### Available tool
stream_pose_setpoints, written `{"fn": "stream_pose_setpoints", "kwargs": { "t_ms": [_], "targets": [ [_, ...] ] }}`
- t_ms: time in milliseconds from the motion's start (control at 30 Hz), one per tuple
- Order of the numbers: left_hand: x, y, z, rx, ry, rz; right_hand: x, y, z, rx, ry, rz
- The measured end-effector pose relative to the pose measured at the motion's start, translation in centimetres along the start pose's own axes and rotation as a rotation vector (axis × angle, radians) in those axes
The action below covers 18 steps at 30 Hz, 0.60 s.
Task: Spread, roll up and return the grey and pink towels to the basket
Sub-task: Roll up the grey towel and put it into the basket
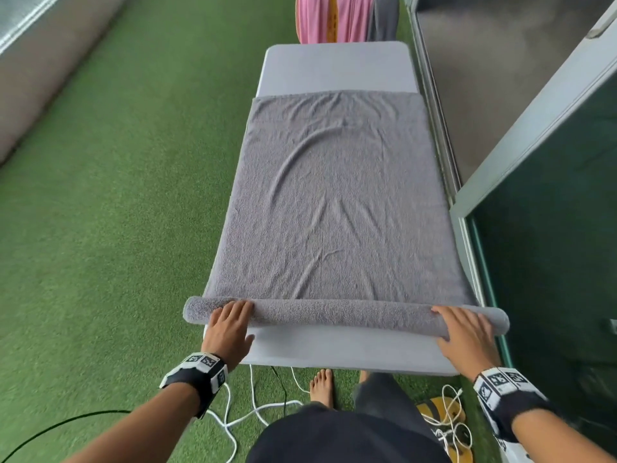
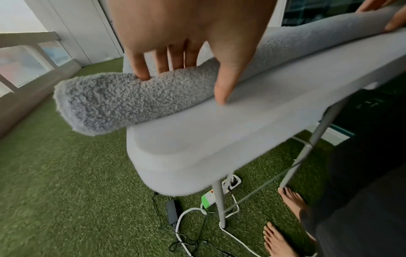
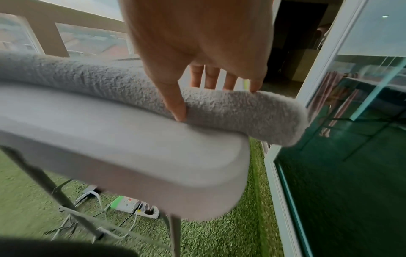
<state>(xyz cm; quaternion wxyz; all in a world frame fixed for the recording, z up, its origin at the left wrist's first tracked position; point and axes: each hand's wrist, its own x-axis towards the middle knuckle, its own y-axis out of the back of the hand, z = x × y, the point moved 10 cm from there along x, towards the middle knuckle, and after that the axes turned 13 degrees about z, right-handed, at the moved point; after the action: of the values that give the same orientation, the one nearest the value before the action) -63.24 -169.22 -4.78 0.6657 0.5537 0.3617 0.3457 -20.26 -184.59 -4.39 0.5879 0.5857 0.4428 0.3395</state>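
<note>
The grey towel [image 1: 337, 202] lies spread flat along the light grey table [image 1: 334, 65], its near end wound into a thin roll [image 1: 334, 314] across the table's width. My left hand [image 1: 230, 324] holds the roll's left end [image 2: 105, 100], fingers over the top and thumb on the near side. My right hand [image 1: 464, 332] holds the right end [image 3: 241, 111] the same way, its thumb [image 3: 178, 107] pressed into the roll. Both roll ends overhang the table's sides. The pink towel [image 1: 320, 18] hangs beyond the table's far end; no basket is clearly visible.
Green artificial turf [image 1: 117, 228] surrounds the table. A glass sliding door [image 1: 551, 295] stands close along the right side. White cables [image 1: 253, 412], a power strip [image 2: 208, 200] and my bare feet [image 1: 322, 385] lie under the near edge. Yellow slippers [image 1: 440, 416] sit at lower right.
</note>
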Motion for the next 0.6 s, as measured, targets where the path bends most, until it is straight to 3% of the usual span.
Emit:
{"fn": "stream_pose_setpoints", "kwargs": {
  "t_ms": [133, 267, 400, 600],
  "targets": [
    [4.3, 2.6, -0.4, 0.088, 0.047, 0.115, 4.8, 0.6, -0.2, 0.023, -0.023, -0.080],
    [7.4, 3.2, -1.7, -0.078, 0.165, 0.113, 7.8, 2.5, -0.5, 0.163, -0.061, 0.004],
    [7.1, 0.3, -1.3, -0.014, 0.072, -0.076, 6.9, 0.5, -1.0, 0.078, -0.023, -0.110],
    [9.5, 2.1, -1.2, 0.125, 0.032, 0.009, 9.4, 2.2, -1.1, -0.003, -0.020, -0.009]
  ]
}}
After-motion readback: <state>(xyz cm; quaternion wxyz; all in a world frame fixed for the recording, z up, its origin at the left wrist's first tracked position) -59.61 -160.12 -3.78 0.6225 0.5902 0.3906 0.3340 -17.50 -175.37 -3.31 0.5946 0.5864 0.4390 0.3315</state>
